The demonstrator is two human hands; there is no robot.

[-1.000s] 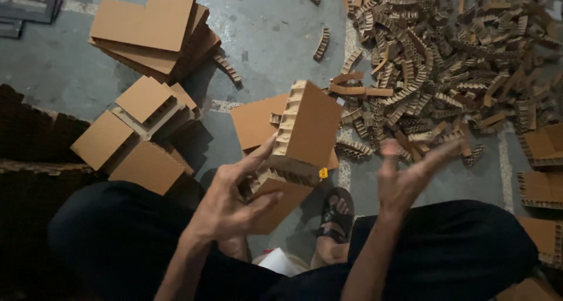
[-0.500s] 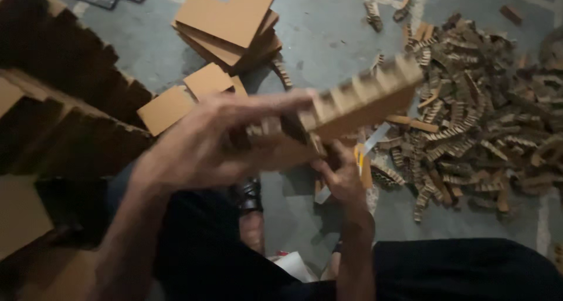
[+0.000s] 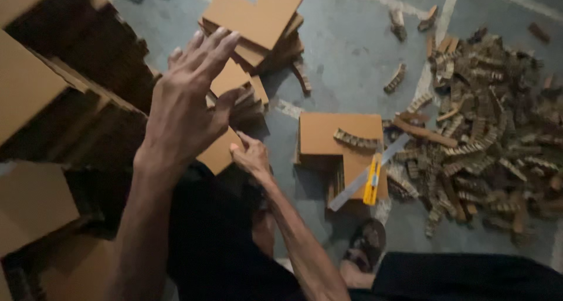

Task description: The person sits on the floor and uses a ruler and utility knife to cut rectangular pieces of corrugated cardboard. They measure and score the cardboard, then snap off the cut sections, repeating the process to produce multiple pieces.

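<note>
My left hand (image 3: 187,110) hangs spread and empty above the flat brown L-shaped cardboard piece (image 3: 220,154), while my right hand (image 3: 251,157) pinches that piece's near corner; a loose pinch could let it slide off. Right of the piece, a yellow utility knife (image 3: 372,185) lies on another L-shaped cardboard block (image 3: 337,139), risky if its blade is out. Beyond, scattered corrugated offcuts (image 3: 487,131) could snag.

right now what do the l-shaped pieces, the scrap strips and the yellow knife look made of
L-shaped pieces: thick brown cardboard, matte, with layered cut edges. Scrap strips: apparently the same board, ribbed cores exposed. Yellow knife: glossy body, probably plastic, lying across a pale grey ruler, possibly metal.
</note>
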